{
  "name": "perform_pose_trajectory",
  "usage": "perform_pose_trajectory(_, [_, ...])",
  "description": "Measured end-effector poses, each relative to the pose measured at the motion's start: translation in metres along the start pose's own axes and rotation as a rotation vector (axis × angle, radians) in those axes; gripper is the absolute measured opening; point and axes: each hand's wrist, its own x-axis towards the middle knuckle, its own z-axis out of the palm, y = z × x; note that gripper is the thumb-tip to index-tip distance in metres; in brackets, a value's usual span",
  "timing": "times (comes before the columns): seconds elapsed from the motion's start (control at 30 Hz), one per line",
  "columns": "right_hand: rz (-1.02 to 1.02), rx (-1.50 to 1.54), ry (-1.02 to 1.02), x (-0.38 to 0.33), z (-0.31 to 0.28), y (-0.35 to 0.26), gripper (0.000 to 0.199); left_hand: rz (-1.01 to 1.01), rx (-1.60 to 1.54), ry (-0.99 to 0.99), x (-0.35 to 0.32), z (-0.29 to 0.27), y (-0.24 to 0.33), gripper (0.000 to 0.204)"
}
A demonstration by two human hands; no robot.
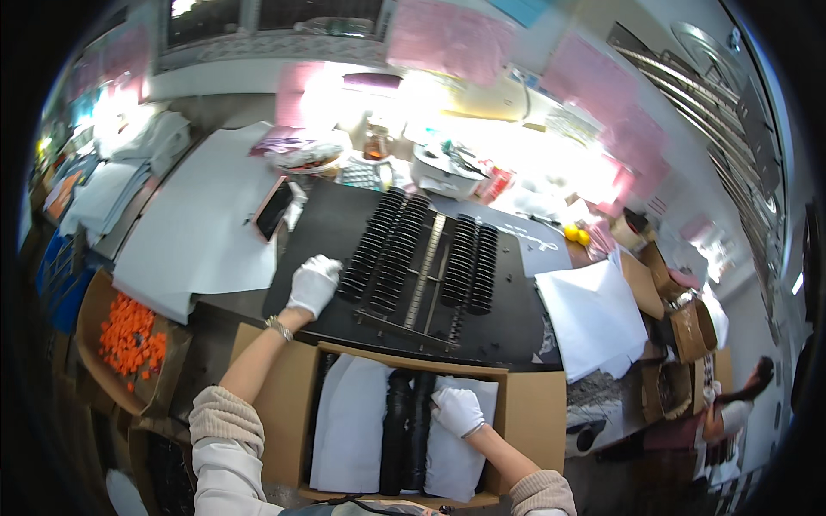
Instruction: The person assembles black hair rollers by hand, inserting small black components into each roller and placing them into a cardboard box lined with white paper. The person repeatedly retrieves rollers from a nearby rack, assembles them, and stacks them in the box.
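My left hand [314,285], in a white glove, rests on the black work surface with its fingers curled in. It is just left of the rows of thin black discs [376,243] set in a rack [423,271]; whether anything is in its fingers is hidden. My right hand [458,411], also gloved, is inside an open cardboard box [535,421]. Its fingers are bent at the edge of a white sheet [456,460], and what they grip cannot be made out. Beside it, long black rows [406,439] lie between that sheet and other white sheets [348,426].
A phone [274,208] lies at the surface's left edge, by large white paper [202,224]. At left stands a box of orange pieces [131,337]. White sheets [594,318] lie at right. A white tub [443,169] stands behind. Another person [731,421] is at far right.
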Motion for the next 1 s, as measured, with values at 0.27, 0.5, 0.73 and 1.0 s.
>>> perform_pose_trajectory(0.27, [0.154, 0.136, 0.077, 0.005, 0.021, -0.007, 0.01, -0.281, -0.037, 0.082, 0.047, 0.072, -0.03, 0.028])
perform_pose_trajectory(0.5, [0.246, 0.4, 0.436, -0.008, -0.005, 0.035, 0.008, -0.297, -0.22, 0.057, 0.035, 0.078, -0.052, 0.026])
perform_pose_trajectory(0.73, [-0.21, 0.237, 0.038, -0.014, -0.042, 0.082, 0.004, -0.795, -0.908, 0.486, 0.026, -0.025, 0.032, 0.026])
perform_pose_trajectory(1.0, [-0.417, 0.354, 0.472, 0.047, -0.065, 0.189, 0.01, -0.065, -0.068, -0.698, -0.135, -0.059, 0.284, 0.002])
